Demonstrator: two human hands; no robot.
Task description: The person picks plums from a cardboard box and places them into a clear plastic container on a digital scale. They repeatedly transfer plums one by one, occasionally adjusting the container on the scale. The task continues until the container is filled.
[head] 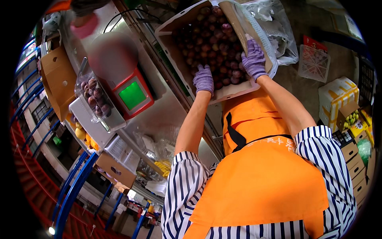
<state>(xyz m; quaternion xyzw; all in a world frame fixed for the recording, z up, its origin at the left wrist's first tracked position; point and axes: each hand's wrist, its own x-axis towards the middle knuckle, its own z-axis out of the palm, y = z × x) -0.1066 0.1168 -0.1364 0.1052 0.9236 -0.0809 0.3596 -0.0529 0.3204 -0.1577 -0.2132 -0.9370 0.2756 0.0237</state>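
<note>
A plastic crate (206, 100) lined with cardboard holds many dark red plums (209, 44) in front of me. My left hand (204, 80), in a purple knit glove, lies palm down on fruit at the crate's near left; whether its fingers hold a plum is hidden. On the right side, my right hand (255, 61), gloved alike, has its fingers stretched along the cardboard flap (235, 21) and its thumb apart beside the plums. To the left, a clear plastic container (116, 124) of plums in clear wrapping (95, 97) rests near a red scale (140, 110) with a green-lit display.
A metal-topped table (158, 119) runs along the left. Another person's pink sleeve (85, 27) shows at the far end. Clear plastic bags (280, 38) hang beside the crate. On the right stand a plastic basket (315, 64), a taped foam box (337, 95) and stacked cartons (355, 167).
</note>
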